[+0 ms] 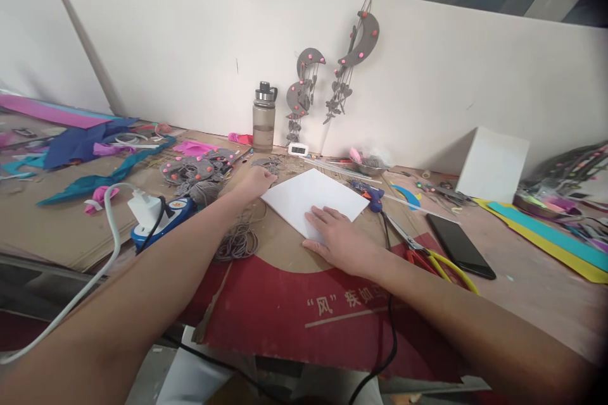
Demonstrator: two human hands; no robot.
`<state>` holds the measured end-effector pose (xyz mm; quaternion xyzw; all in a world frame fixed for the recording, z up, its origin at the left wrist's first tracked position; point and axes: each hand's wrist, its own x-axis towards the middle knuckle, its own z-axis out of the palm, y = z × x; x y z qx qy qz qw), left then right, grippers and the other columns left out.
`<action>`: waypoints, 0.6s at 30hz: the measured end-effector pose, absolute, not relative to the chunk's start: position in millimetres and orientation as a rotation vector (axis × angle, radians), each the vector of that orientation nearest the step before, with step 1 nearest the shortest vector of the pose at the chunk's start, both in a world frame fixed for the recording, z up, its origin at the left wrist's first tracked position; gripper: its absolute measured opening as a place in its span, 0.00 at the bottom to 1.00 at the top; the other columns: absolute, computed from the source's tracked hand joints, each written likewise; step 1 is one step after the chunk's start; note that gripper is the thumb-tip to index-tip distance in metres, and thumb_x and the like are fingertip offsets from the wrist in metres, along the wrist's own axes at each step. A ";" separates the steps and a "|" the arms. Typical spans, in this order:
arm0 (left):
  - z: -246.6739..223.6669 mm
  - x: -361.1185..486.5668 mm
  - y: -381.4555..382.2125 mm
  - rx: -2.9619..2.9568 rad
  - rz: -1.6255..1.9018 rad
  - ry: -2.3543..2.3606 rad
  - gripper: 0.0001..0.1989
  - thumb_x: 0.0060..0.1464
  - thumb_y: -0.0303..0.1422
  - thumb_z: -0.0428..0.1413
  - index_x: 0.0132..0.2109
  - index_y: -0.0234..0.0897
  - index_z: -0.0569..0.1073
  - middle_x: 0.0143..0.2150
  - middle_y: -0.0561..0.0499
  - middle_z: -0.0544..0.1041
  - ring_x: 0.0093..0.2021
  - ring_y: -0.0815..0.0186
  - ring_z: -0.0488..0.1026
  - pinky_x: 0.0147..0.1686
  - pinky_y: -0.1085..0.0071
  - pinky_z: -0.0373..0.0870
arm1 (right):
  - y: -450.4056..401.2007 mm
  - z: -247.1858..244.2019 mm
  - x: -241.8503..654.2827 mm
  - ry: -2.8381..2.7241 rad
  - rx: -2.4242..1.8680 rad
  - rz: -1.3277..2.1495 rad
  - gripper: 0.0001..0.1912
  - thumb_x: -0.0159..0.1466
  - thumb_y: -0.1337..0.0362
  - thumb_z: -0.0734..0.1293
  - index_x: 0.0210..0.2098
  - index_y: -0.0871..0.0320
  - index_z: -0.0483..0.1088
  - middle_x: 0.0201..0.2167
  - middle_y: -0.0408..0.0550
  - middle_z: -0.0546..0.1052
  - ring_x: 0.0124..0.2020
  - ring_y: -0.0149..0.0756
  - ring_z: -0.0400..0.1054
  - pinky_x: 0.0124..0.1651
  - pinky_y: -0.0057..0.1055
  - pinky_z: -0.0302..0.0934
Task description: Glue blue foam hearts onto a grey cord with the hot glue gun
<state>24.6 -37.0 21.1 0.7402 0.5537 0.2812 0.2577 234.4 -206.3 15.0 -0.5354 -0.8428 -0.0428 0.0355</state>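
Observation:
A white square sheet or board point(311, 193) lies on the cardboard with one corner towards me. My right hand point(339, 237) rests flat on its near part, fingers stretched out. At the board's left corner is my left hand point(256, 183), closed, with the fingertips pressed together. Whatever it may hold is too small to make out. Just beyond it lies a grey piece point(270, 164). A tangle of grey cord point(237, 242) sits on the near side of that hand. To the right of the board is a blue glue gun point(374, 199).
Scissors point(420, 250) and a black phone point(460, 245) lie right. A power strip point(161, 221) with a white plug stands left, near grey crescents with pink beads point(194, 168). Behind are a water bottle point(263, 120), a small digital clock point(298, 150) and hanging crescents point(363, 41).

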 end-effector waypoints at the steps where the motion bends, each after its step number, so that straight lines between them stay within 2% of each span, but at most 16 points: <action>1: 19.1 25.2 -37.9 2.124 0.690 1.528 0.17 0.55 0.39 0.52 0.25 0.32 0.73 0.17 0.50 0.65 0.19 0.69 0.60 0.20 0.70 0.49 | -207.2 13.4 232.3 -2.596 -1.622 -0.190 0.34 0.68 0.48 0.54 0.64 0.66 0.58 0.65 0.62 0.60 0.66 0.55 0.52 0.64 0.50 0.51; 4: 16.6 29.9 -40.5 2.275 0.542 1.512 0.17 0.53 0.41 0.53 0.24 0.32 0.74 0.21 0.48 0.71 0.23 0.67 0.65 0.21 0.71 0.52 | -208.4 7.2 226.7 -2.589 -1.558 -0.338 0.27 0.69 0.56 0.56 0.59 0.68 0.64 0.60 0.63 0.67 0.62 0.54 0.59 0.63 0.47 0.54; 7: 20.2 32.3 -39.0 2.259 0.440 1.553 0.14 0.48 0.40 0.57 0.29 0.32 0.78 0.26 0.47 0.76 0.27 0.65 0.69 0.24 0.72 0.56 | -209.8 1.6 225.0 -2.547 -1.494 -0.381 0.22 0.69 0.59 0.57 0.55 0.68 0.67 0.56 0.62 0.70 0.59 0.53 0.62 0.62 0.47 0.56; 11: 28.6 23.0 -32.0 2.196 0.383 1.586 0.13 0.43 0.42 0.61 0.28 0.34 0.78 0.26 0.47 0.78 0.30 0.63 0.72 0.25 0.73 0.59 | -211.6 5.7 230.7 -2.431 -1.381 -0.167 0.19 0.68 0.58 0.58 0.52 0.63 0.68 0.54 0.58 0.72 0.58 0.47 0.64 0.61 0.45 0.58; 14: 31.8 10.9 -28.7 1.915 0.459 1.447 0.14 0.38 0.41 0.66 0.26 0.34 0.77 0.26 0.48 0.78 0.31 0.62 0.73 0.27 0.73 0.64 | -207.3 12.3 242.3 -2.147 -1.393 0.015 0.16 0.68 0.56 0.59 0.51 0.58 0.67 0.50 0.54 0.73 0.53 0.42 0.67 0.58 0.43 0.62; 18: 35.3 -1.9 -29.0 1.368 0.549 1.137 0.19 0.29 0.37 0.71 0.30 0.32 0.77 0.32 0.43 0.81 0.32 0.61 0.76 0.31 0.70 0.72 | -188.5 8.1 267.1 -1.638 -1.566 0.035 0.19 0.60 0.54 0.66 0.45 0.58 0.65 0.47 0.57 0.70 0.47 0.46 0.67 0.52 0.49 0.63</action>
